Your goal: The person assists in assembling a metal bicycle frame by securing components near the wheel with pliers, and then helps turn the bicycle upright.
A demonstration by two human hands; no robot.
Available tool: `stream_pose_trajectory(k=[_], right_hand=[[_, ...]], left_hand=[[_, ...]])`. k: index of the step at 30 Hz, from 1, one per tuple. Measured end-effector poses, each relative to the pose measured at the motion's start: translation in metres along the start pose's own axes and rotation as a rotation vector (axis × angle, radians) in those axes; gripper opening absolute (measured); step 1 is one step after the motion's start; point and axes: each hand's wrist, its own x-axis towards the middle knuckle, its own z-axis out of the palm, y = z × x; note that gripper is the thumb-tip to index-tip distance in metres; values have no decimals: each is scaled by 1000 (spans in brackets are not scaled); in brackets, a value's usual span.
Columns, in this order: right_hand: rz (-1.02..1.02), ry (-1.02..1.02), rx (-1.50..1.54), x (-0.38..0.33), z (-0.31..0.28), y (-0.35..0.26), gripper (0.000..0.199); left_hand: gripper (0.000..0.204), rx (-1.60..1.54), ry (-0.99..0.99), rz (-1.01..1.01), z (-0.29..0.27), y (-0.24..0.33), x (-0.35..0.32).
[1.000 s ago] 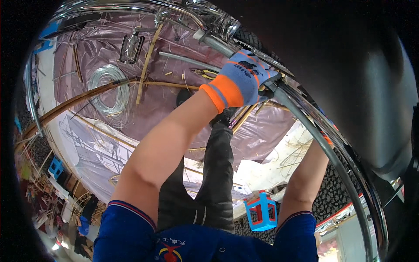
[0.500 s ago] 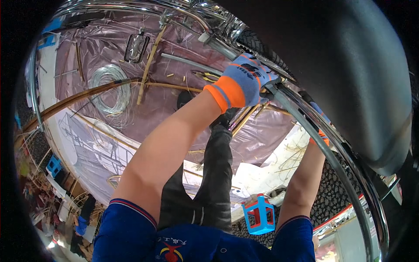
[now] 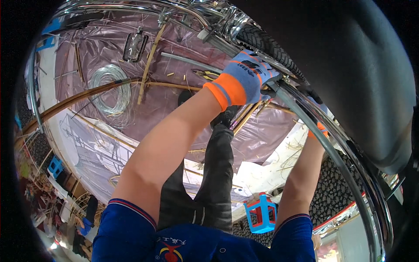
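Note:
My left hand (image 3: pixel 249 77), in a blue-grey glove with an orange cuff, is closed round a grey metal tube (image 3: pixel 297 105) of a bicycle-like frame. Farther right, my right hand (image 3: pixel 317 109) wears a matching glove and sits behind the tubes; its dark fingertips curl at the frame, and much of the hand is hidden. A curved chrome tube (image 3: pixel 367 192) runs alongside the grey one. Just beyond my hands are a black treaded tyre (image 3: pixel 268 46) and a large smooth black part (image 3: pixel 362 74), perhaps a seat.
Plastic sheeting (image 3: pixel 174 102) bears a wire coil (image 3: pixel 123 94), yellow-handled pliers (image 3: pixel 204 74) and bamboo strips (image 3: pixel 150 61). A pedal (image 3: pixel 135 47) shows at upper left. A long brown strip (image 3: pixel 83 96) arches across the left. Near my right arm stands a blue-and-red stool (image 3: pixel 262 216).
The frame and black part have shifted slightly rightward and down, and more of the tyre shows. The pedal has turned a little. My left hand keeps its grip in nearly the same place.

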Motion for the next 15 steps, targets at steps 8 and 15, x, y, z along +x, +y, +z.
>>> stream_pose_trajectory(k=[8,15], right_hand=[[-37,2,5,7,-36,-32,25],[51,-87,-10,-18,-13,9,25]], left_hand=[[57,63,-116,-16,-8,1,4],[61,25,93,44,3,1,0]])
